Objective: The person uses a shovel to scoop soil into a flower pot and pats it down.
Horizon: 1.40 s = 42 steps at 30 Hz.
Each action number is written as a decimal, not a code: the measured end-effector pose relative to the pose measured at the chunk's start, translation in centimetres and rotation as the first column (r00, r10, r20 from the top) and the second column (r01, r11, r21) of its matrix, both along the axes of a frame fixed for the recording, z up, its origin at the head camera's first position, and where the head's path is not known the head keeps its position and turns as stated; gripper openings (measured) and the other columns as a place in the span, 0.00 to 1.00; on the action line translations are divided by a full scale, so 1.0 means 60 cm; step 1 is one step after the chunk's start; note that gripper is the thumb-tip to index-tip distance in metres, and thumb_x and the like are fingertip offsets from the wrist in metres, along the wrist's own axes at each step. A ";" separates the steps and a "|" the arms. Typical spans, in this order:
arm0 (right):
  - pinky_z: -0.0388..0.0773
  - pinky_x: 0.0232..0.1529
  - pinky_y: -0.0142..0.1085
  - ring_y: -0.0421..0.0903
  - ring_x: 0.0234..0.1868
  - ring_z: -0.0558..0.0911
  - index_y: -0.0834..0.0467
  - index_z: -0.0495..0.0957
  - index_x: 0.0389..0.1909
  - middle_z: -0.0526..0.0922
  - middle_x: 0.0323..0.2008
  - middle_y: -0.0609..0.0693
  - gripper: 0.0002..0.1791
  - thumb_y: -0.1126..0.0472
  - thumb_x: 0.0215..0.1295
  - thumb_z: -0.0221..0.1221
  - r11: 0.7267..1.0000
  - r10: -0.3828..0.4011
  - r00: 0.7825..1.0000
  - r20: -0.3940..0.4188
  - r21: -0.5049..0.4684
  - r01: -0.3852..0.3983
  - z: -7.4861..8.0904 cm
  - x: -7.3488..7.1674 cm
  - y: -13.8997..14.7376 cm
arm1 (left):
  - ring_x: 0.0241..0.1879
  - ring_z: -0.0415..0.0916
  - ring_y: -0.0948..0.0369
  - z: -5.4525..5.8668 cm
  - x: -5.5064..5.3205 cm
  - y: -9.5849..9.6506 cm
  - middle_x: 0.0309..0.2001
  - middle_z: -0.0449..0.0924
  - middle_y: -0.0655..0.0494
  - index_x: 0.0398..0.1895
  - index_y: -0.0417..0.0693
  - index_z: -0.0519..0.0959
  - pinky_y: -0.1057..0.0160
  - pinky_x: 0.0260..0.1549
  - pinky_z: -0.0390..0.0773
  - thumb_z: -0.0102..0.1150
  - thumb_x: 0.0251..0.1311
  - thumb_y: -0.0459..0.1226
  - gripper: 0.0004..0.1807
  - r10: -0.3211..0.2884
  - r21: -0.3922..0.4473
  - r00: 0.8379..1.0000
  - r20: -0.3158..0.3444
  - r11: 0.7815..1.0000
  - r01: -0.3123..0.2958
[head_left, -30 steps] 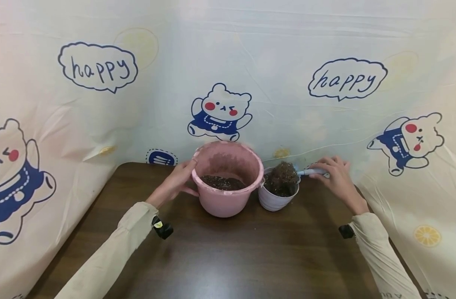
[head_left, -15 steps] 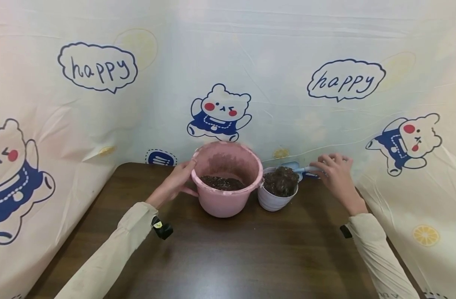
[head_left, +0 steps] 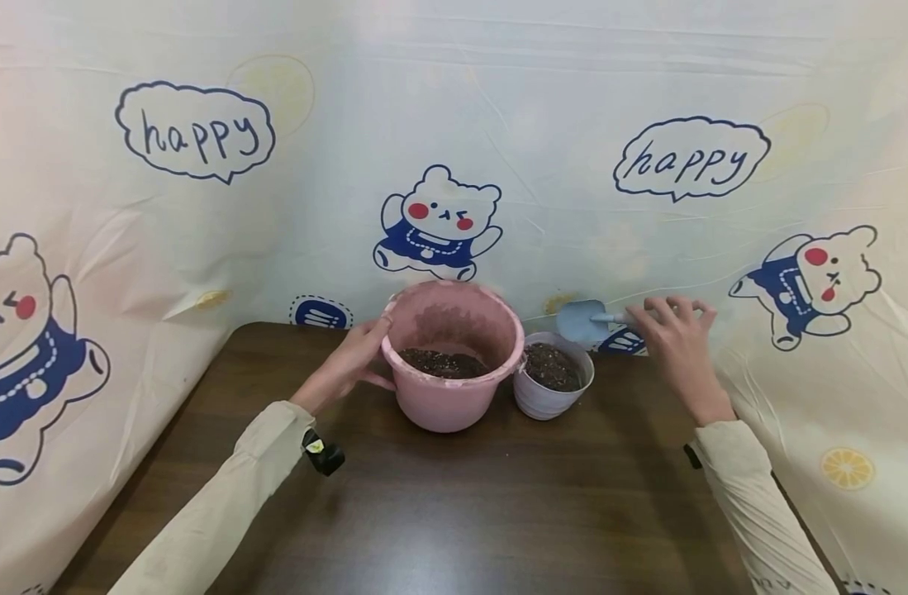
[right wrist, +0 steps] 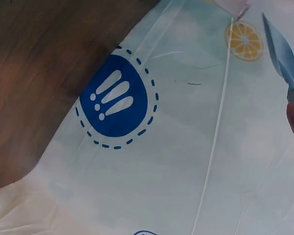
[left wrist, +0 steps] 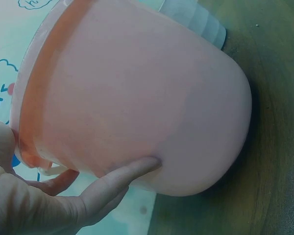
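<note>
A pink bucket (head_left: 448, 405) with dark soil at its bottom stands near the table's far edge. My left hand (head_left: 353, 359) grips its left rim; in the left wrist view the fingers (left wrist: 112, 183) lie along the outer wall. Touching the bucket's right side in the head view is a small white ribbed pot (head_left: 546, 403), filled with soil (head_left: 553, 368) almost to the rim. My right hand (head_left: 677, 339) pinches the handle of a light blue trowel (head_left: 583, 321), its blade bare and raised just beyond the pot's back right rim. In the right wrist view the trowel (right wrist: 283, 54) shows at the right edge.
The brown wooden table (head_left: 439, 512) ends just behind the bucket and pot. A pale printed cloth (head_left: 558, 165) with bears and lettering hangs right behind and along both sides. A small crumb (head_left: 507, 454) lies on the table in front of the pot.
The trowel tipped its heap of soil into the white pot, then rose, with its blade emptied. My right hand moved slightly up and right. The left hand and bucket stayed in place.
</note>
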State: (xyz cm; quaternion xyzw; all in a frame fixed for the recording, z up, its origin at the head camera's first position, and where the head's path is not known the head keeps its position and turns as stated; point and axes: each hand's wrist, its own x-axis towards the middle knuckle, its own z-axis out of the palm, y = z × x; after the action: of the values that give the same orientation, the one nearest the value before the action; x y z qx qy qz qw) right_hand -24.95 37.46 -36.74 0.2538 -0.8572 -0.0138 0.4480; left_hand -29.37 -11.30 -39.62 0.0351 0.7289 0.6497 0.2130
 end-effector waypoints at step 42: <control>0.68 0.56 0.58 0.55 0.50 0.72 0.53 0.88 0.51 0.81 0.47 0.52 0.13 0.64 0.68 0.68 0.948 -0.056 0.987 0.150 0.318 0.006 0.058 -0.057 -0.276 | 0.74 0.62 0.35 0.003 -0.001 -0.002 0.80 0.51 0.33 0.85 0.40 0.42 0.40 0.47 0.89 0.36 0.83 0.54 0.40 0.006 0.001 1.000 0.010 1.000 -0.006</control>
State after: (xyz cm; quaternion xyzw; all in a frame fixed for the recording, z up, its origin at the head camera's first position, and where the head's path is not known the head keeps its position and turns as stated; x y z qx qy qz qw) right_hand -28.35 20.88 -33.29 0.3090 -0.8803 -0.1381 0.3324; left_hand -29.43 -11.41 -39.46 0.0299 0.7275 0.6510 0.2146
